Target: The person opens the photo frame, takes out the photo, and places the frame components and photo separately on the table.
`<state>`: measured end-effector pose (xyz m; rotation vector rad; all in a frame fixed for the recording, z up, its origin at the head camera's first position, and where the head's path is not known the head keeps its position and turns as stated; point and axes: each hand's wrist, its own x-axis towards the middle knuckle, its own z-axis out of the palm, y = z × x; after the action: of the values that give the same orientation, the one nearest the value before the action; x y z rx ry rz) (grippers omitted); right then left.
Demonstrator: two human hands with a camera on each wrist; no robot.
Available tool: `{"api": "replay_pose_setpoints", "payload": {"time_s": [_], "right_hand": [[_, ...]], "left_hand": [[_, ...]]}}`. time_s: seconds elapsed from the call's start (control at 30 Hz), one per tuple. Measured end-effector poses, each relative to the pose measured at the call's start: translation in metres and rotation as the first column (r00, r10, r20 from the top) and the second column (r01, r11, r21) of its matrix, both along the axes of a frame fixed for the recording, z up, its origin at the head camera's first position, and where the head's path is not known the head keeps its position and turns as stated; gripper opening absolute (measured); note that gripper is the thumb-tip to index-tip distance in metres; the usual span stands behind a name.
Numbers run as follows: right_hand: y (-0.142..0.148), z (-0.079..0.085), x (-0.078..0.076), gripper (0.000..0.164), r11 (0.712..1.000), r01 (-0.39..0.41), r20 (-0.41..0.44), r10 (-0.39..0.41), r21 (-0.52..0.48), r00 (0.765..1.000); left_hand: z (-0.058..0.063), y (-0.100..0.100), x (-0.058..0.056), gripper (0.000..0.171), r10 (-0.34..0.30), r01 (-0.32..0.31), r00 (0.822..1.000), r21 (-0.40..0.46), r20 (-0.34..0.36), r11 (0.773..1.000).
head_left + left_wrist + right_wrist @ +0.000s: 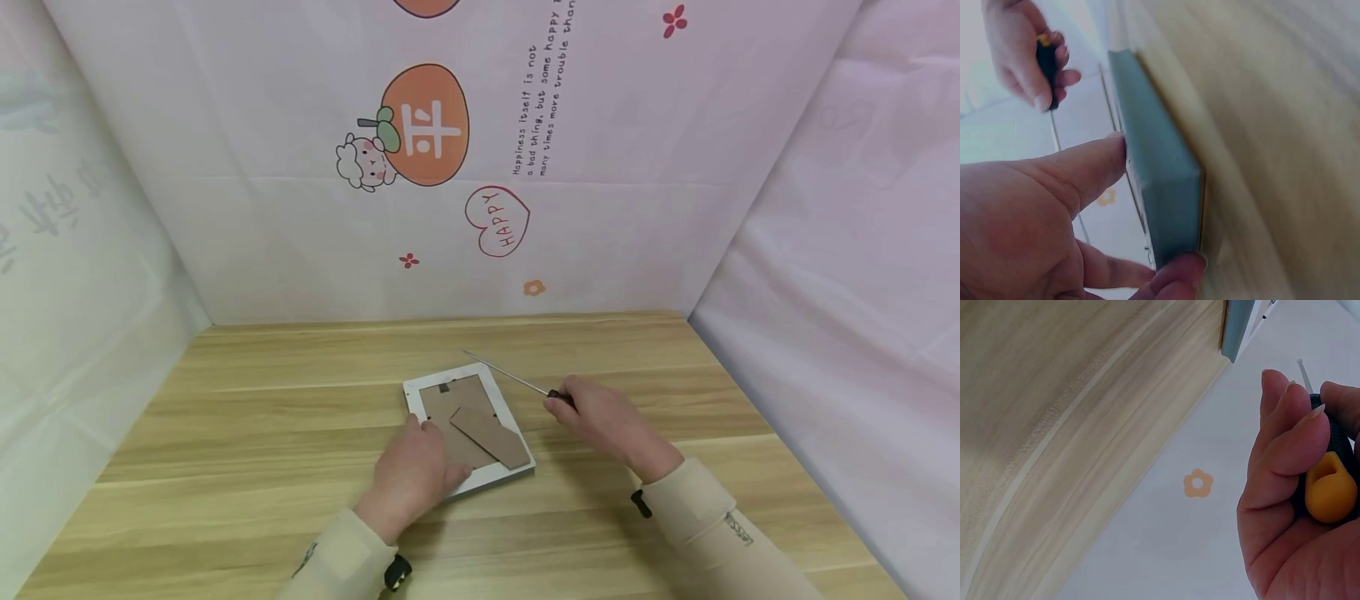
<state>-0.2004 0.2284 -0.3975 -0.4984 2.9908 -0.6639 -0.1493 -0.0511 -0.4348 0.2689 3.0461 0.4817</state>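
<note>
At lower centre of the head view, gripping with the left hand a picture frame, back up on the bench; right of centre, clasping a screwdriver in the right hand, apart from the left; could gouge the cardboard backing or jab the left hand through a slip or loose hold

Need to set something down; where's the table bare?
The wooden tabletop is bare left of the left hand and picture frame, along the printed backdrop, and right of the right hand toward the side cloth. The middle is crowded: both hands, the frame and the screwdriver bunch there.
</note>
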Motion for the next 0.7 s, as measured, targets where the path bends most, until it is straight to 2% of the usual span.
{"api": "replay_pose_setpoints", "payload": {"time_s": [0.1, 0.3, 0.4, 0.53, 0.7], "right_hand": [[0.0, 0.0, 0.001, 0.03, 1.0, 0.001, -0.009, -0.001, 0.004, 1.0], [0.0, -0.002, 0.002, 0.029, 1.0, 0.004, -0.03, -0.003, 0.005, 1.0], [0.0, -0.004, 0.002, 0.03, 1.0, 0.002, -0.037, -0.002, 0.007, 0.999], [0.001, -0.006, 0.003, 0.03, 1.0, 0.001, -0.042, -0.001, 0.005, 0.999], [0.002, -0.007, 0.003, 0.03, 1.0, 0.009, -0.03, -0.009, -0.001, 1.0]], "left_hand": [[0.002, -0.009, -0.003, 0.077, -0.021, 0.021, 1.0, 0.003, 0.004, 1.0], [0.003, -0.024, -0.011, 0.074, -0.025, 0.025, 1.0, -0.014, -0.015, 1.0], [0.0, -0.03, -0.015, 0.077, -0.031, 0.031, 0.999, 0.004, -0.045, 1.0], [-0.002, -0.038, -0.022, 0.088, -0.056, 0.057, 0.997, 0.02, -0.062, 0.998], [0.001, -0.045, -0.033, 0.102, -0.122, 0.122, 0.991, -0.001, -0.053, 0.992]]}}
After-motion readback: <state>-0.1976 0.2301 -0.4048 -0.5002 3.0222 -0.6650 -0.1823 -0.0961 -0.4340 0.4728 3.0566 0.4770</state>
